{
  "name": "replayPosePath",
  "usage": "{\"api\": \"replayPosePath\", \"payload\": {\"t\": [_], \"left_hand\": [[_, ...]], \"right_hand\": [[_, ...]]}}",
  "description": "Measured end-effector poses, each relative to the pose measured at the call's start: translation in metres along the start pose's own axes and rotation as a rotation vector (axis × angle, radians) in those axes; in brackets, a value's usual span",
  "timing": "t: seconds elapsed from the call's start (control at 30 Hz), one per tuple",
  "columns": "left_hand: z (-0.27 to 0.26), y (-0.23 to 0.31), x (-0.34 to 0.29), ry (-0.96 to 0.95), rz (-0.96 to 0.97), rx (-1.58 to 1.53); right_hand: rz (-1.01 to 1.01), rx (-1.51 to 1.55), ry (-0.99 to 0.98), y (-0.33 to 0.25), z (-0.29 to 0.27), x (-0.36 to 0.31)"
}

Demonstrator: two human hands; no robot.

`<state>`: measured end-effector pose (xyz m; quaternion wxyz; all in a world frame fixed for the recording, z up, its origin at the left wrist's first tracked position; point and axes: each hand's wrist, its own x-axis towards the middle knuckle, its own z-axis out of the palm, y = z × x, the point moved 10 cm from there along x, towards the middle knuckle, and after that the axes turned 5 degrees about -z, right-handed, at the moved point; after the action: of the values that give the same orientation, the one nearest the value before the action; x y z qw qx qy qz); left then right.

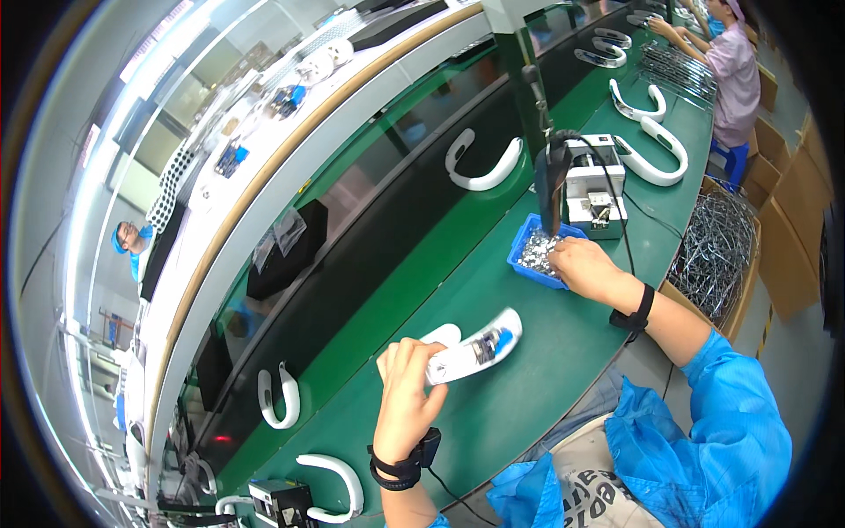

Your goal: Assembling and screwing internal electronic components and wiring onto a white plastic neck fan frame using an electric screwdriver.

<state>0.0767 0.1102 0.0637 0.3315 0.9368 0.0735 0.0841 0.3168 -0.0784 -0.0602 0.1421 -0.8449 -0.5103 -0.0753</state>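
Observation:
My left hand (405,378) is closed around a white curved U-shaped housing (462,363), held up over the green bench. One opened arm of it faces up and shows small metal and blue parts inside. My right hand (588,267) reaches into a blue plastic bin (540,280) full of small silvery pieces (534,250). Its fingers are bent together among the pieces, and their tips are partly hidden, so what they pinch cannot be made out. A dark hand tool (552,180), hanging on a coiled cord, comes down just over the bin.
A grey-white bench machine (594,189) with cables stands behind the bin. More white U-shaped housings (484,167) lie along the dark belt (396,207) and the bench. At right, a carton (715,255) holds tangled metal strips. A person in pink (738,75) works at the far end.

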Motion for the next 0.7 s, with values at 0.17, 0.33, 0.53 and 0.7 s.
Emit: {"api": "replayPosePath", "payload": {"t": [0.17,0.33,0.53,0.7], "left_hand": [[-0.016,0.016,-0.017,0.333,0.047,0.464],[-0.018,-0.021,-0.033,0.474,-0.212,0.167],[0.053,-0.035,-0.025,0.102,-0.202,-0.955],[0.124,0.037,-0.011,0.169,-0.054,-0.065]], "right_hand": [[0.05,0.028,0.079,0.001,-0.012,-0.005],[0.028,0.036,0.068,0.002,-0.007,-0.004],[0.086,0.095,0.16,0.012,-0.009,-0.008],[0.129,0.172,0.224,0.006,-0.006,-0.007]]}}
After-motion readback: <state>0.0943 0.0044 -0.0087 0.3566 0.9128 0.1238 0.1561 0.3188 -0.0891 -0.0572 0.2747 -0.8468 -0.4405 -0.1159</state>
